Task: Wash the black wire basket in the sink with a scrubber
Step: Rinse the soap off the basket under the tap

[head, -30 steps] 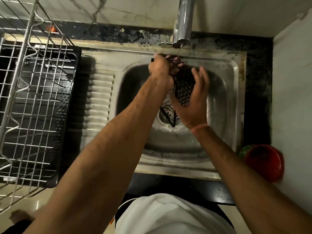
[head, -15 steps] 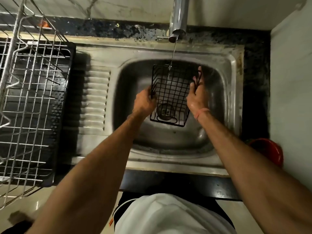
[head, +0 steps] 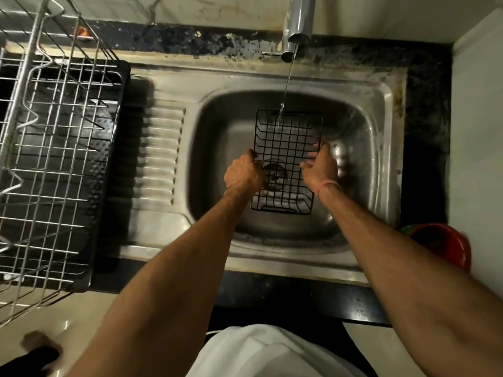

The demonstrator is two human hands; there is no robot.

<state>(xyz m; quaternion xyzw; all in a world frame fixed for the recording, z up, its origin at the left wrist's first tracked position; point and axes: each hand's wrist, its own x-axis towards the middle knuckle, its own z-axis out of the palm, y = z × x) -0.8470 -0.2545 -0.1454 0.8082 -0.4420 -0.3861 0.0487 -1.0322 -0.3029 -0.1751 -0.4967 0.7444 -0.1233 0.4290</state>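
The black wire basket (head: 285, 142) hangs over the steel sink (head: 217, 137), its open side facing up toward me. My left hand (head: 243, 174) grips its left rim and my right hand (head: 319, 165) holds its right rim, fingers curled over the wire. A thin stream of water from the tap (head: 295, 28) falls onto the far end of the basket. The drain shows through the mesh. No scrubber is in view.
A metal dish rack (head: 51, 148) on a black tray stands left of the ribbed drainboard (head: 160, 156). A red bowl (head: 441, 248) sits on the counter at the right, beside the white wall. Black counter runs along the near edge.
The basket has been turned from an edge-on hold under the tap to a flat, open-side-up hold. Both hands have dropped lower and now grip opposite rims.
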